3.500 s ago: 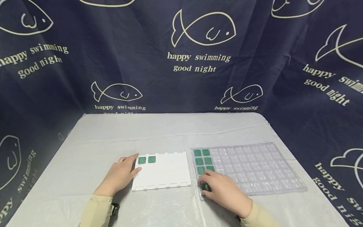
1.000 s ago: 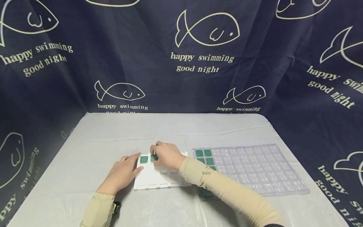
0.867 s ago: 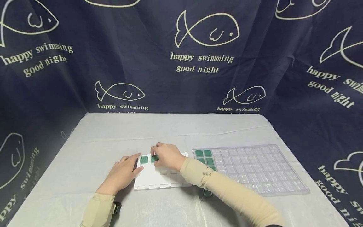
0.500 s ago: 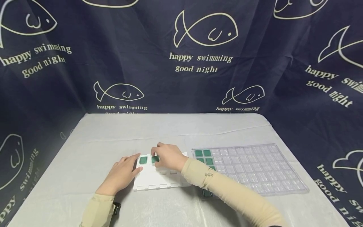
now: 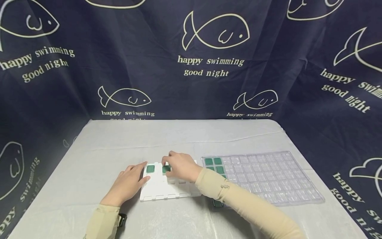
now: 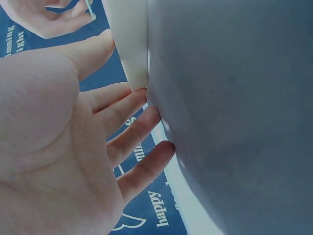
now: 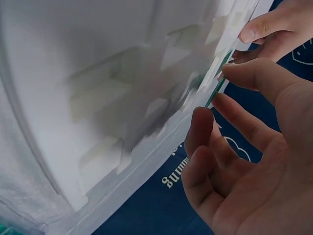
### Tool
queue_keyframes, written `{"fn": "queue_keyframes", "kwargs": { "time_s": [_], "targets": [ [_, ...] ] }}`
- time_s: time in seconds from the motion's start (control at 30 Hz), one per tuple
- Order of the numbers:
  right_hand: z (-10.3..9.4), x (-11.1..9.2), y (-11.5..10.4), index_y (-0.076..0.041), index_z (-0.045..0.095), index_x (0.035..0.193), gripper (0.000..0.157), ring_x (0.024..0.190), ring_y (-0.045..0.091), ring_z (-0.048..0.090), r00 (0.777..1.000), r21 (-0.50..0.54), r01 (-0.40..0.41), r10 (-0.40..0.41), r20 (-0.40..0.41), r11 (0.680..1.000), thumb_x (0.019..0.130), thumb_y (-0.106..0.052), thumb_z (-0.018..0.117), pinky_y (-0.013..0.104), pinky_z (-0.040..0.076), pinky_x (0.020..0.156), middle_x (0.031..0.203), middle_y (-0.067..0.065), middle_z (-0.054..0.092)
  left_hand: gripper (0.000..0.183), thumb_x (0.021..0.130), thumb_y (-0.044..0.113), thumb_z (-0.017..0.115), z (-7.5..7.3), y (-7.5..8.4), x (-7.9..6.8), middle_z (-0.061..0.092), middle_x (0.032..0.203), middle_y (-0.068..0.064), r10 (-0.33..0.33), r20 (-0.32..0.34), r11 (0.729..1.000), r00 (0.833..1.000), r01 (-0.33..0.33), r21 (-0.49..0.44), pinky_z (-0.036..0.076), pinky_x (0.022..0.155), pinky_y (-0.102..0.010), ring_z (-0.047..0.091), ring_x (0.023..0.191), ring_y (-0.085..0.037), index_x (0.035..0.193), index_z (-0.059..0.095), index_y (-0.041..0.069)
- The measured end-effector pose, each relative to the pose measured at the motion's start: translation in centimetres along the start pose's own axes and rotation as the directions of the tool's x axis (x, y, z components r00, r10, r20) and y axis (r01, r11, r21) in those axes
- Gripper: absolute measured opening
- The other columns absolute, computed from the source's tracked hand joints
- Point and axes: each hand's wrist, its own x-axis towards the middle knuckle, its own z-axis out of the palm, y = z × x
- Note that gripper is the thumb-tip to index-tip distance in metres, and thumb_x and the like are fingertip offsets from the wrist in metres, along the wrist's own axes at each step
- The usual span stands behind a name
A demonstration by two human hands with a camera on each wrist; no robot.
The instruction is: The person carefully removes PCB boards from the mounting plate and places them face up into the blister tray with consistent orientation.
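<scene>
A white plate with notched edges (image 5: 158, 191) lies on the table. My left hand (image 5: 126, 184) rests at its left edge, fingers fairly straight and touching the rim, also seen in the left wrist view. One green square circuit board (image 5: 150, 169) sits in the plate's upper left corner. My right hand (image 5: 182, 166) pinches another green circuit board (image 5: 166, 169) between thumb and fingers, over the plate's upper part. In the right wrist view that pinched board (image 7: 213, 95) shows as a thin green edge. My right hand covers part of the plate.
To the right lies a clear compartment tray (image 5: 262, 176) with several green boards in its left columns. My right sleeve (image 5: 238, 194) crosses over the tray's lower left, hiding some of them. A dark blue printed curtain (image 5: 191, 83) stands behind the table.
My right hand has left the clear tray's lower left and come over the plate. In the last half second it shifts slightly right with the pinched board. My left hand stays put.
</scene>
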Motion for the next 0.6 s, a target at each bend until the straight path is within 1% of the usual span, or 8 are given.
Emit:
{"fn": "queue_keyframes", "kwargs": {
  "time_s": [0.27,0.6],
  "targets": [
    [-0.1,-0.9,0.3,-0.022,0.071,0.116,0.03,0.063,0.006,0.049,1.0,0.023,-0.004,0.004,0.011,1.0,0.089,-0.031,0.079,0.02,0.043,0.053,0.098,-0.002,0.064,0.061,0.1,0.034,0.064,0.0,-0.1,-0.1,0.058,0.147,-0.019,0.011,-0.01,1.0,1.0,-0.011,-0.002,0.044,0.102,-0.061,0.052,0.134,-0.044,0.151,0.046,0.004],
    [-0.3,-2.4,0.6,-0.022,0.07,0.115,0.029,0.059,0.006,0.046,1.0,0.034,0.001,0.0,-0.015,0.999,0.089,-0.028,0.079,0.02,0.039,0.05,0.095,-0.002,0.061,0.061,0.1,0.033,0.063,0.0,-0.1,0.0,0.057,0.148,-0.018,0.009,-0.012,1.0,1.0,-0.009,0.0,0.045,0.101,-0.061,0.052,0.134,-0.044,0.151,0.046,0.005]
  ]
}}
